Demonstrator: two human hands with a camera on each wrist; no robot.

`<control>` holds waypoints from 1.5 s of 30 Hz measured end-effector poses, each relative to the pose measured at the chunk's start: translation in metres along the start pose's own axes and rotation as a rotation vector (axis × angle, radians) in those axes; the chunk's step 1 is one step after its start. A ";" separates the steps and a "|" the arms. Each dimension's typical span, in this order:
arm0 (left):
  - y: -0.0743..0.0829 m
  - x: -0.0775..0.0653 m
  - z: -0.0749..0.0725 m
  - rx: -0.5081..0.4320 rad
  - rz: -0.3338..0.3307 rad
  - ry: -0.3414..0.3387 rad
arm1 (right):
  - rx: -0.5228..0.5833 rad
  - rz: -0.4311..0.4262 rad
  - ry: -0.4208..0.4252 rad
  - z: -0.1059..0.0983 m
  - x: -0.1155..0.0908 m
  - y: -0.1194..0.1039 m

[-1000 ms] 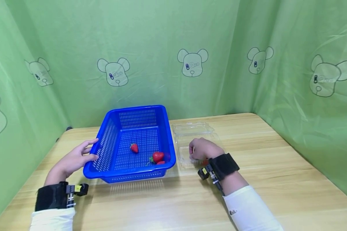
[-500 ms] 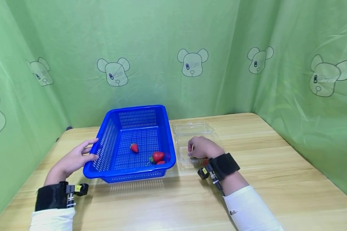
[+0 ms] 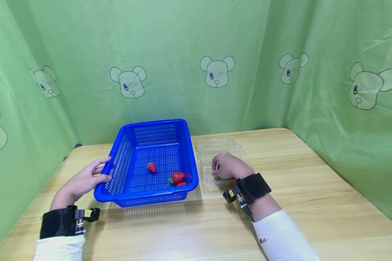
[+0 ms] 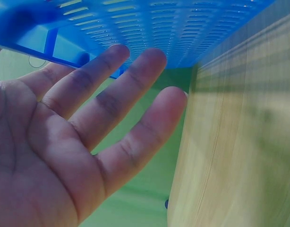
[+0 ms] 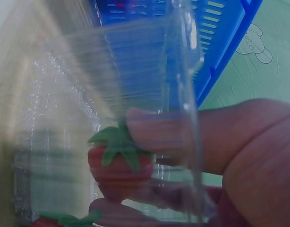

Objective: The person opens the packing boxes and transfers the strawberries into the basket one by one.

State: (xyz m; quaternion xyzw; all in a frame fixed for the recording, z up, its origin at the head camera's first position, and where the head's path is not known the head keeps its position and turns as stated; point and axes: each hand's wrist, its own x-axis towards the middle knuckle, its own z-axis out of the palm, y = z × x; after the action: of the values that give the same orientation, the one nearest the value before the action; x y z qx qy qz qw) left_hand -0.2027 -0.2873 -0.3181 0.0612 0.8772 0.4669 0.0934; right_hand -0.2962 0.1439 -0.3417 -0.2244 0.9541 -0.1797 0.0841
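Observation:
My right hand (image 3: pixel 230 166) reaches into a clear plastic clamshell box (image 3: pixel 205 174). In the right wrist view its thumb and fingers pinch a strawberry (image 5: pixel 119 168) with green leaves, seen through the box wall. Another strawberry (image 5: pixel 46 221) shows low in that view. On the left, my left hand (image 3: pixel 86 177) touches the outer side of a blue plastic basket (image 3: pixel 121 197) near its rim, fingers fairly straight. From the left wrist view, the fingertips (image 4: pixel 152 59) overlap the slotted basket wall; the thumb is hidden there. Inside the basket lie a small strawberry (image 3: pixel 151 167) and a larger strawberry (image 3: pixel 178 177).
The box's lid (image 3: pixel 218 145) is folded back behind it. Another red piece (image 3: pixel 181 184) shows at the basket's near right corner. All this stands on a wooden table (image 3: pixel 196 228), with a green curtain (image 3: pixel 170 43) behind and at both sides.
My right fingers have shifted very slightly left inside the clear box, and red now shows between them. The left hand and basket have stayed in place.

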 end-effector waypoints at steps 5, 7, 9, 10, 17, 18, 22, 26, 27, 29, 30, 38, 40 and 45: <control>-0.001 0.000 0.000 -0.010 0.016 -0.006 | 0.003 -0.011 0.013 0.000 -0.001 -0.001; -0.001 0.000 0.000 -0.012 0.023 -0.010 | -0.001 -0.011 0.016 0.000 -0.001 -0.001; 0.000 0.000 0.001 -0.010 0.017 -0.007 | -0.002 -0.017 0.017 0.000 -0.001 -0.002; 0.000 0.000 0.001 -0.007 0.013 -0.005 | -0.003 -0.016 0.018 -0.001 -0.002 -0.002; -0.001 0.000 0.000 0.008 0.019 -0.003 | -0.005 -0.022 0.024 -0.003 -0.003 -0.004; -0.001 0.000 0.000 0.006 0.019 -0.005 | -0.005 -0.022 0.025 -0.003 -0.003 -0.004; -0.002 -0.001 -0.001 0.006 0.014 -0.003 | 0.004 -0.016 0.028 -0.003 -0.004 -0.006; -0.001 -0.001 0.000 0.008 0.021 -0.006 | 0.009 -0.015 0.029 -0.004 -0.005 -0.008; -0.001 0.000 0.000 0.007 0.020 -0.006 | 0.008 -0.016 0.030 -0.004 -0.005 -0.008; -0.001 0.000 0.000 0.003 0.020 -0.007 | 0.007 -0.015 0.031 -0.005 -0.005 -0.009; -0.001 0.000 0.000 0.002 0.021 -0.008 | 0.008 -0.015 0.032 -0.005 -0.005 -0.009; -0.002 0.001 0.000 -0.012 0.017 -0.012 | 0.009 -0.037 0.048 -0.008 -0.005 -0.011; -0.002 0.001 0.000 -0.017 0.021 -0.015 | 0.009 -0.040 0.053 -0.008 -0.005 -0.012; -0.002 0.001 0.001 -0.017 0.023 -0.014 | 0.016 -0.042 0.064 -0.009 -0.006 -0.013</control>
State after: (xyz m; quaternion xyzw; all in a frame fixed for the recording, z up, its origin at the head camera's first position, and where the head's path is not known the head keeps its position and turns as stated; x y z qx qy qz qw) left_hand -0.2034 -0.2876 -0.3198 0.0737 0.8718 0.4749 0.0949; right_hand -0.2880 0.1380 -0.3279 -0.2377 0.9500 -0.1958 0.0517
